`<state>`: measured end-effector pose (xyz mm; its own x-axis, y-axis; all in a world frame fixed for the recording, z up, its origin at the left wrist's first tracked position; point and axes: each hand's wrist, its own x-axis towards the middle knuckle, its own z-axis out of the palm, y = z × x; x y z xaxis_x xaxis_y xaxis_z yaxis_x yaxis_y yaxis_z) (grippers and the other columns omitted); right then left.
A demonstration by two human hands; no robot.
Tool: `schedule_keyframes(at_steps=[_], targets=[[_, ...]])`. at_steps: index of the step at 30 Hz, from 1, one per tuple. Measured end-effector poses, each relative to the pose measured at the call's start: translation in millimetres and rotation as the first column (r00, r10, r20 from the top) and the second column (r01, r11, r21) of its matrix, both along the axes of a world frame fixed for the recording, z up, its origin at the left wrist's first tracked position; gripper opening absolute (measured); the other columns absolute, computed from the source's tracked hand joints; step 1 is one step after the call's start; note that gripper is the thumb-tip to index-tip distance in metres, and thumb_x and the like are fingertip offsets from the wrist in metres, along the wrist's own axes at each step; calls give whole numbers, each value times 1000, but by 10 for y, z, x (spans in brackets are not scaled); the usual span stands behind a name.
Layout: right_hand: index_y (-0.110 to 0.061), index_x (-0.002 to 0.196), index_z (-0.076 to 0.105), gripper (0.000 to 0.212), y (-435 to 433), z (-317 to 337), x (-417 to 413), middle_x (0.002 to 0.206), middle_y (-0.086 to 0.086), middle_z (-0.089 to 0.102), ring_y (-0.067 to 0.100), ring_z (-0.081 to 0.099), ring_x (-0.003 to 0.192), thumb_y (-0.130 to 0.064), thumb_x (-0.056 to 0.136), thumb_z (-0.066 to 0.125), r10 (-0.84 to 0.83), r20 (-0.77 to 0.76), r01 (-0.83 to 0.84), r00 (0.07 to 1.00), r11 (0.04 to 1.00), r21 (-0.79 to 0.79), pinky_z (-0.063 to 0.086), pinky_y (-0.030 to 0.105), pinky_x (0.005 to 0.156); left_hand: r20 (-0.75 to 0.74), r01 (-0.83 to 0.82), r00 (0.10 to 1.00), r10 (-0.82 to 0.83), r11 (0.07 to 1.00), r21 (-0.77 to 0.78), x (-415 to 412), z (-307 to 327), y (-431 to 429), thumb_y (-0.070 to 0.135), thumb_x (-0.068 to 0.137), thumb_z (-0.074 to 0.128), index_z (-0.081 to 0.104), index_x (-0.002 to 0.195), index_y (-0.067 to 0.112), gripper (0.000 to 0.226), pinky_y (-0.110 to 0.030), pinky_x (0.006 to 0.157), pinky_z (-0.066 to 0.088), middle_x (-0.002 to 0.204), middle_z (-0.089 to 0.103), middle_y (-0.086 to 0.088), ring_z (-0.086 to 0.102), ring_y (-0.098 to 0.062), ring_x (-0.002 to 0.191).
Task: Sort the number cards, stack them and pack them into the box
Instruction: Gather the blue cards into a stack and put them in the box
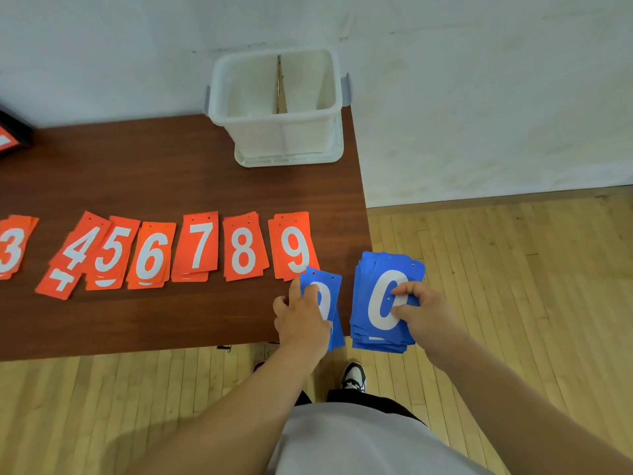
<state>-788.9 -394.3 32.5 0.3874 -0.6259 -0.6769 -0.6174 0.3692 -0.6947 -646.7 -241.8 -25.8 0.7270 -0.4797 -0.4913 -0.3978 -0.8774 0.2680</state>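
Orange number cards lie in small piles in a row on the brown table point(171, 173), from 3 point(12, 248) at the left to 9 point(294, 248) at the right. My left hand point(301, 317) grips a few blue cards point(327, 286) at the table's front right corner, just below the 9 pile. My right hand point(418, 310) holds a thick stack of blue cards point(383, 296) with a 0 on top, off the table's right edge. A white plastic box point(277, 101) stands at the table's far right, a cardboard divider inside it.
A black-framed object with an orange face point(10, 135) sits at the table's far left edge. The box stands on a white lid point(291, 159). Wooden floor lies right of and below the table, and my shoe point(354, 375) shows beneath the hands.
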Motion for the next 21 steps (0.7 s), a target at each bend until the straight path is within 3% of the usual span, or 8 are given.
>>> schedule_keyframes(at_steps=[3, 7, 9, 11, 14, 16, 18, 21], targets=[[-25, 101, 65, 26, 1, -13, -7, 113, 1, 61, 23, 66, 98, -1, 91, 64, 16, -1, -16, 1000, 1000, 11, 62, 37, 71, -69, -107, 992, 104, 993, -43, -15, 7, -70, 23, 86, 79, 41, 139, 34, 66, -38, 92, 54, 161, 7, -3, 27, -35, 132], [-23, 103, 64, 25, -15, -6, -20, 111, 0, 61, 22, 66, 96, 0, 91, 63, 23, 9, -23, 1000, 999, 34, 58, 32, 66, -164, -217, 966, 202, 973, -79, 19, 29, -87, 21, 80, 87, 46, 136, 35, 71, -32, 81, 55, 149, 16, -2, 43, -31, 123], [-22, 103, 65, 26, -34, -5, -31, 112, 1, 61, 22, 66, 98, 0, 91, 63, 25, 10, -25, 1000, 999, 39, 59, 32, 66, -195, -207, 964, 178, 969, -136, 9, 25, -52, 18, 81, 85, 48, 134, 32, 66, -32, 81, 59, 137, 27, -3, 57, -23, 102], [-22, 104, 65, 26, -57, -1, -33, 114, 2, 62, 23, 66, 99, 0, 91, 64, 27, 21, -28, 999, 999, 33, 57, 31, 65, -230, -191, 963, 144, 962, -198, -8, 51, -13, 14, 85, 80, 52, 126, 31, 53, -34, 75, 61, 125, 40, 1, 58, -15, 86], [-22, 104, 65, 27, -110, 40, -24, 116, 4, 63, 24, 66, 99, 1, 90, 64, 45, 61, -47, 997, 998, 37, 59, 34, 68, -340, -223, 934, 110, 923, -314, 2, 174, 13, 11, 93, 66, 57, 117, 35, 35, -35, 69, 62, 121, 53, 10, 60, -13, 87], [-25, 102, 67, 29, -136, 97, 13, 118, 5, 64, 28, 67, 102, 1, 89, 64, 63, 110, -71, 992, 995, 71, 61, 42, 77, -410, -284, 905, 111, 876, -390, 12, 379, -13, 10, 98, 58, 57, 111, 37, 30, -24, 59, 56, 118, 56, 14, 62, -16, 87], [-26, 101, 67, 29, -131, 184, 98, 119, 5, 64, 29, 66, 103, 0, 89, 64, 102, 154, -116, 983, 990, 85, 60, 46, 81, -462, -375, 875, 145, 806, -457, 41, 603, -48, 8, 100, 53, 58, 108, 35, 28, -15, 62, 50, 116, 57, 15, 60, -10, 91], [-31, 104, 61, 24, -67, 397, 337, 109, -5, 60, 16, 61, 87, -8, 97, 59, 316, 114, -308, 942, 948, -79, 52, 22, 56, -522, -480, 834, 178, 701, -528, 163, 939, -91, 16, 105, 46, 59, 111, 32, 22, -16, 73, 48, 105, 57, 13, 55, 0, 86]])
